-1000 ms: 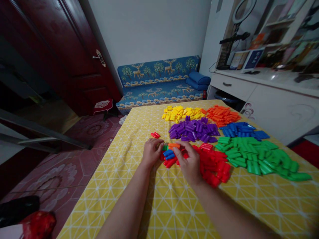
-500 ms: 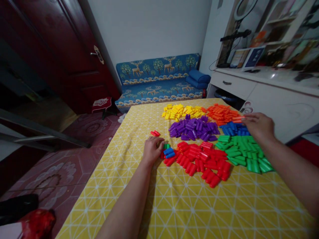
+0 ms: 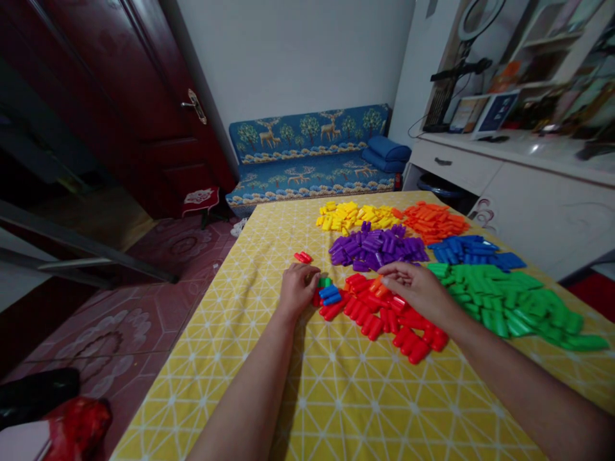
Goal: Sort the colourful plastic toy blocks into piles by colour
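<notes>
Single view, worn on person's head: camera faces forward and down, close above near end of tabletop (image 3: 336,397). Wide framing: hands (image 3: 296,291) mid-distance, sofa (image 3: 307,174) farther beyond, door (image 3: 129,96) left, cabinet (image 3: 542,205) right.

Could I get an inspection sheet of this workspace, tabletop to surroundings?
Surface: yellow tablecloth with white geometric lines, slightly wrinkled.
Job's things: glossy plastic-looking pieces: yellow pile, orange pile, purple pile, blue pile, green pile, red pile.
Clutter: shiny red item at lower left, unidentifiable.
Grip: right hand holds orange piece over red pile; left hand beside small green piece, hold unclear.
Cables: thin dark cable near white ring light.
Surroundings: blue deer-patterned sofa, dark-red door, white cabinet.
</notes>
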A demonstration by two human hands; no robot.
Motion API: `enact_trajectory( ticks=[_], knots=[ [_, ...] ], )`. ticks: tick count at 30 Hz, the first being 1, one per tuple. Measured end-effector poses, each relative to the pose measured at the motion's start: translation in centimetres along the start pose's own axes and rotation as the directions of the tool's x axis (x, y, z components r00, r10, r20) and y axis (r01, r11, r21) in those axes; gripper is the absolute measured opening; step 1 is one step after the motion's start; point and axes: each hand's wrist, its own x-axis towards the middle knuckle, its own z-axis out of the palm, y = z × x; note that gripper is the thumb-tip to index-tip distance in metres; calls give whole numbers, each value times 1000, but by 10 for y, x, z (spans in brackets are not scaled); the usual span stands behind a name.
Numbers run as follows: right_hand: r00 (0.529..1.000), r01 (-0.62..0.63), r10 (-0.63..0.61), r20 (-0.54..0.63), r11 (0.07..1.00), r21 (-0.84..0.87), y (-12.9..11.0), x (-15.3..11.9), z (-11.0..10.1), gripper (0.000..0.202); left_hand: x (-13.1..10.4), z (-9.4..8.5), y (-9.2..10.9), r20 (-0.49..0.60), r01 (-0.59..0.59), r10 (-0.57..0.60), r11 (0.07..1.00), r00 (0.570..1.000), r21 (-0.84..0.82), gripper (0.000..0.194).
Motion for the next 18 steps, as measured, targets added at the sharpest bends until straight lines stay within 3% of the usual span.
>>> enact_trajectory(
  ticks=[5, 9, 12, 15, 18],
  knots=[
    [1000, 17, -17, 18, 1000, -9, -2, -1, 10, 26, 0, -2, 2, -7, -5, 5, 1000, 1000, -8, 14],
    [1000, -23, 23, 13, 999, 27, -2, 12, -2, 24, 0, -1, 0, -7, -7, 7, 1000, 1000, -14, 14],
    [983, -133, 139, -119, 990, 55, 0, 38, -29, 18, 0, 0, -1, -5, -3, 3, 1000, 1000, -8, 13],
    [910, -228, 244, -335, 970, 85, 5, 73, -59, 9, 1, 0, 0, -4, -2, 2, 1000, 1000, -4, 13],
    [869, -265, 283, -406, 959, 101, 10, 104, -72, 10, 2, 0, 1, 9, 9, -9, 1000, 1000, -1, 13]
  ],
)
